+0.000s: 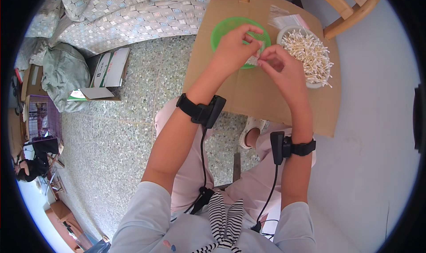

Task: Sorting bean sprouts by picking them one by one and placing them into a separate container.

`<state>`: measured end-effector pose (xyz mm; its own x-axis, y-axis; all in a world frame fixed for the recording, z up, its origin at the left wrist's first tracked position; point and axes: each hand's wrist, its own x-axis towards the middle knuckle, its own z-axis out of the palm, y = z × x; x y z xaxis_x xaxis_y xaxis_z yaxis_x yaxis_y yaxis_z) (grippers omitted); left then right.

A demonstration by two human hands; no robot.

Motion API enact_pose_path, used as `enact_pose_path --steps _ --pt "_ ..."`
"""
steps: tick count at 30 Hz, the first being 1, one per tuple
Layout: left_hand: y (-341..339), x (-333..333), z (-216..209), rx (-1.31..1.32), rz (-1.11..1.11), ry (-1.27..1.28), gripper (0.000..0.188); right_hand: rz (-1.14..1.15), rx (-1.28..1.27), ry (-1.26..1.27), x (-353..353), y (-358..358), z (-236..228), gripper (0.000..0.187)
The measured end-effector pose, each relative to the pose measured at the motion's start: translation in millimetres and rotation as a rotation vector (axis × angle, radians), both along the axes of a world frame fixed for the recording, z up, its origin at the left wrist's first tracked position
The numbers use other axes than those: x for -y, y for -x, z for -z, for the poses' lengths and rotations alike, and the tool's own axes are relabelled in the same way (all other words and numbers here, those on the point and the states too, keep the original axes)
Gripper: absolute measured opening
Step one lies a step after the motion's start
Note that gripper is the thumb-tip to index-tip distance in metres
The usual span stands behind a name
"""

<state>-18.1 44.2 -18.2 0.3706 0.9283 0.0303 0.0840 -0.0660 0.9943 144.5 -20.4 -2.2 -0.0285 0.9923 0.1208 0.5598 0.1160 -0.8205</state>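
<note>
Over a green plastic bowl [218,33] my two hands meet, fingertips close together. My left hand [237,47] pinches a small, whitish see-through plastic bag [253,60] between thumb and fingers. Bent at the fingers, my right hand [285,66] grips the bag's right side with thumb and forefinger. The bag's contents, if any, are too small to make out. Just right of my right hand stands a pale round bowl [316,85] heaped with cotton swabs [308,53]. Most of the green bowl's inside is hidden by my left hand and the bag.
Bowls stand on a brown cardboard-covered tabletop [284,109]. Clear plastic bags [290,21] lie at its far side. A wooden chair [344,9] is at the far right, beside a white wall [377,120]. A patterned cloth [142,22] hangs far left, near a cardboard box [111,69].
</note>
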Motion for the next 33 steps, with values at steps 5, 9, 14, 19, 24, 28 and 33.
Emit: enact_pose_path --steps 5,9,14,19,24,28,33 --pt "-0.9 2.7 -0.4 0.098 0.023 0.119 0.037 0.066 0.154 -0.071 -0.9 8.1 -0.4 0.030" --pt "-6.7 2.3 0.5 0.091 -0.032 0.084 0.037 0.109 0.209 -0.215 -6.4 5.3 6.5 0.036" --pt "2.0 -1.0 12.4 -0.102 -0.090 -0.156 0.027 0.027 -0.147 -0.031 -4.3 -21.8 -4.5 0.033" --pt "-4.0 7.6 6.8 -0.328 -0.148 -0.403 0.018 0.217 0.134 -0.111 2.9 -76.4 2.9 0.027" --pt "-11.8 11.3 -4.7 -0.259 -0.168 -0.504 0.017 0.250 0.562 -0.287 0.6 -86.5 23.1 0.032" --pt "-9.9 10.5 -4.6 -0.253 -0.178 -0.520 0.017 0.240 0.503 -0.152 -9.5 -71.0 20.4 0.031" --pt "-9.5 11.1 -7.9 -0.244 -0.182 -0.480 0.018 0.254 0.526 -0.139 -18.8 -69.5 23.1 0.022"
